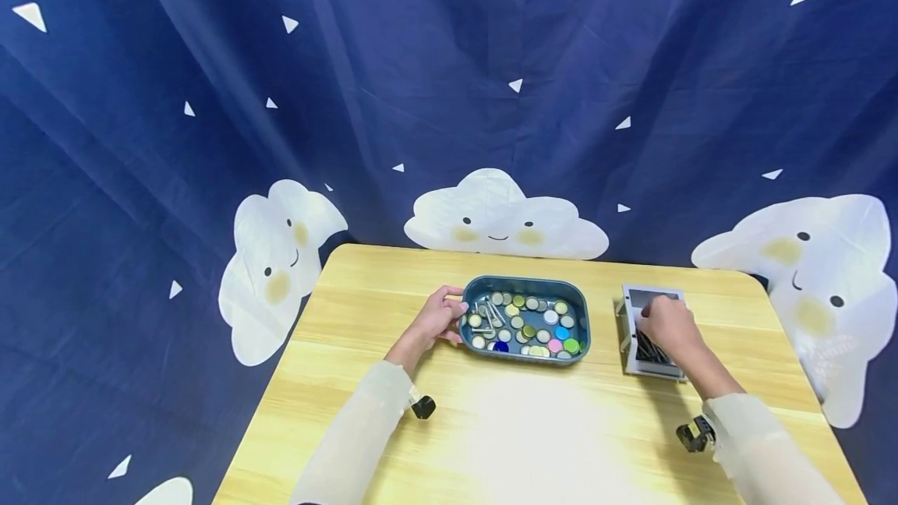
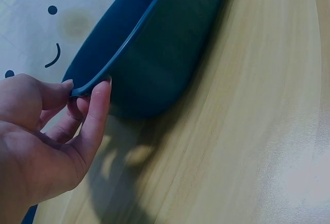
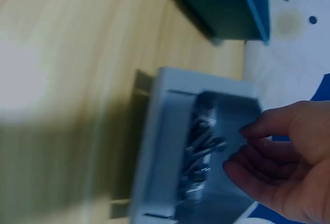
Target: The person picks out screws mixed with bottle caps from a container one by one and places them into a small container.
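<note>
My left hand pinches the left rim of a dark blue-green tray, thumb on the inner side and fingers outside. Inside the tray lie many small round discs, mostly pale or gold with a few blue, pink and green. Several slim silver screw-like pieces lie among them at the left end. Over a small grey box is my right hand, its fingers bent with a gap between thumb and fingertips. No object shows between them. Dark metal screws are heaped in the box, close to the fingertips.
Both things stand on a light wooden table, the grey box to the right of the tray. Small legs or posts jut from the box's side. A dark blue curtain with clouds hangs behind the table's far edge.
</note>
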The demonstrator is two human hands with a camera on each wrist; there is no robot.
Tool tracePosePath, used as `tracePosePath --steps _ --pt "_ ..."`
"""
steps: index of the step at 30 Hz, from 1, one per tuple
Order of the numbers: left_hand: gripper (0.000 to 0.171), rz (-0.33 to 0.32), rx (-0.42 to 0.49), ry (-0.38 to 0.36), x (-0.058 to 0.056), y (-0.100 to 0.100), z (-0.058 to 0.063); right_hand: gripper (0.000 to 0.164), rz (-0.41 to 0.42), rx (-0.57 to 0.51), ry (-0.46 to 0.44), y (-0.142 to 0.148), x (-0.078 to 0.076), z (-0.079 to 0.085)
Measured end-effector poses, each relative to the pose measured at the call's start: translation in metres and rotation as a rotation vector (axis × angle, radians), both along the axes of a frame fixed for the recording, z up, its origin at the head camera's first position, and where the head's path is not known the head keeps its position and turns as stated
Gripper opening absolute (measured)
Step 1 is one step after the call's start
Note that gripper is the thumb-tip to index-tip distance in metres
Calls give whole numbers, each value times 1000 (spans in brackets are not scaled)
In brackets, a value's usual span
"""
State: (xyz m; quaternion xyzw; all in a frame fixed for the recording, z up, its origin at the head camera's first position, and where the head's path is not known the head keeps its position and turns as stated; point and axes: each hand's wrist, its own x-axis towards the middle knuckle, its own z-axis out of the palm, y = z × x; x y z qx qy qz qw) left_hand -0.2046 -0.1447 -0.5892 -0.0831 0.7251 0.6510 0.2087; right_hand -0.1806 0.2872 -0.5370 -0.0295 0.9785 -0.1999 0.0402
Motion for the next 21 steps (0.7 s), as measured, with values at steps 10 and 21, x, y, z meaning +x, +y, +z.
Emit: tracePosePath --steps 10,21 --pt "39 12 -5 -1 0 0 1 15 6 2 167 -36 -18 23" --pt "41 4 -9 -13 1 0 5 20 83 -65 153 -95 -39 29"
